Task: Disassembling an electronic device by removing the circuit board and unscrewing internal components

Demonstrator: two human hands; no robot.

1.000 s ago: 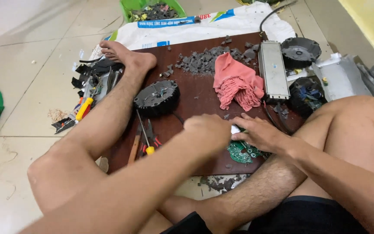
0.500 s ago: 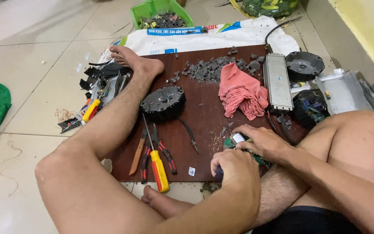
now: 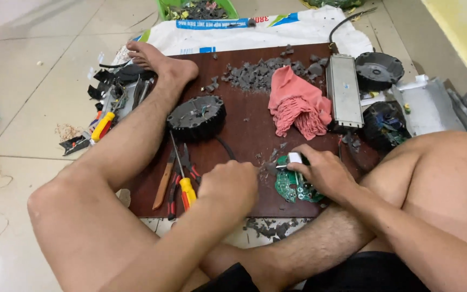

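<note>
Brown board (image 3: 244,135) on floor; left hand (image 3: 228,186) has moved from the tools back to the circuit board (image 3: 293,186), fisted, contents unclear; right hand (image 3: 322,173) pins it

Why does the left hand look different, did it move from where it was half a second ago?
Yes. The left hand went up the brown board, from its near edge towards the green circuit board.
</note>
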